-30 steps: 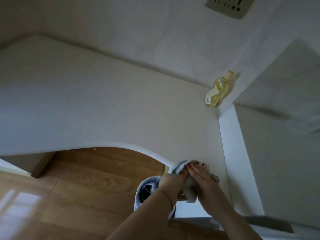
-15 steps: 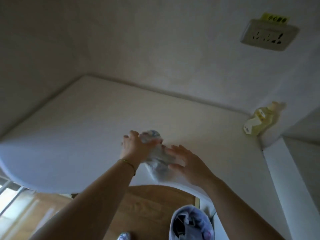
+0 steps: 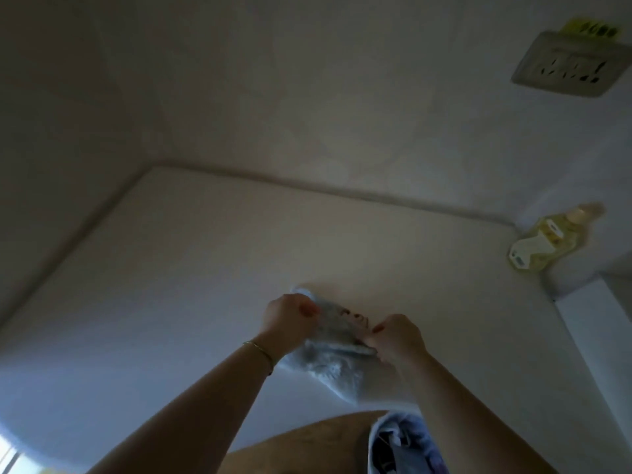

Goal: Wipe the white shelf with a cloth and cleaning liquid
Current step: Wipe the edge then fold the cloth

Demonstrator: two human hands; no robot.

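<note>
pinching cloth [image 3: 330, 360] between left hand [image 3: 287, 319] and right hand [image 3: 398, 340], white shelf [image 3: 205, 268], bottle [image 3: 543, 244] in corner

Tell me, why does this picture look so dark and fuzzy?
Head view: dim all over, the shelf palest toward the lower left; the left hand, right hand and cloth are softly blurred; the bottle and wall socket at the right look smeared and tilted by the wide lens.

The cloth [image 3: 328, 364] is over the shelf [image 3: 205, 268], near its front edge. The bottle [image 3: 543, 241] sits in its far right corner.
</note>
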